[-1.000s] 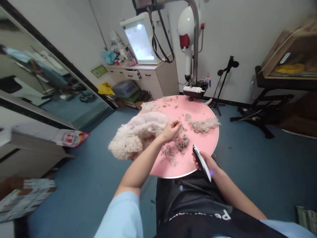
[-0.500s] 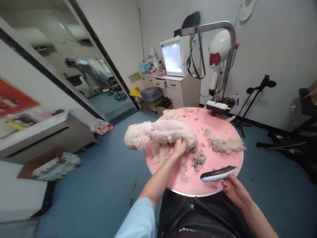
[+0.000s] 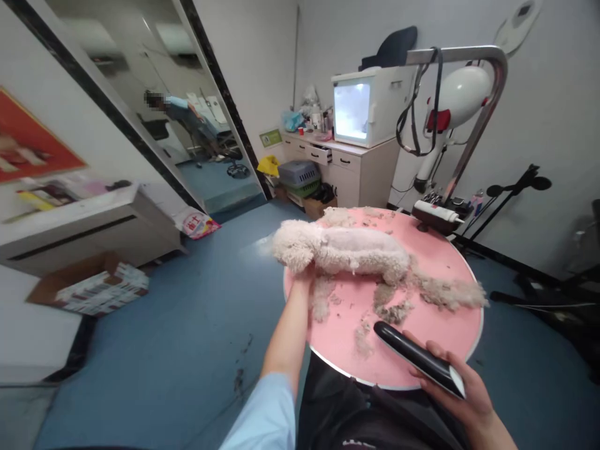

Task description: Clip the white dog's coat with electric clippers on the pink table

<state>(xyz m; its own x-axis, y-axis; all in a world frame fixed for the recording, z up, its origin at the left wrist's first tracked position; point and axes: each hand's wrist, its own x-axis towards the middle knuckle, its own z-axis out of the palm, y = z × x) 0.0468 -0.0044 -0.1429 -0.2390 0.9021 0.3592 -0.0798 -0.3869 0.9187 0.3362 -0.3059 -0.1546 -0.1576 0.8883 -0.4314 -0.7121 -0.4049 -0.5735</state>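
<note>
A white curly-coated dog (image 3: 359, 253) stands on a round pink grooming table (image 3: 440, 244), its head at the left edge. Its back is clipped short, while the head and side keep longer curls. My left hand (image 3: 305, 275) reaches under the dog's head at the neck, its fingers hidden by the fur. In my right hand (image 3: 462, 381) is a black and white hair clipper (image 3: 417, 353), held over the near right part of the table, apart from the dog. Cut hair (image 3: 450, 292) lies in clumps right of the dog, and a greyer clump (image 3: 396, 310) lies nearer me.
A metal arm (image 3: 482, 125) with a hanging black loop (image 3: 415, 125) rises behind the table. A white bottle (image 3: 435, 211) lies in a holder at its far right edge. Beyond stand a cabinet (image 3: 375, 178), a pet carrier (image 3: 300, 175) and a black stand (image 3: 509, 194). A mirror is at left.
My left hand has moved from the dog's hindquarters to beneath its head. The clipper has turned, its near end now pointing down right. My view has shifted left.
</note>
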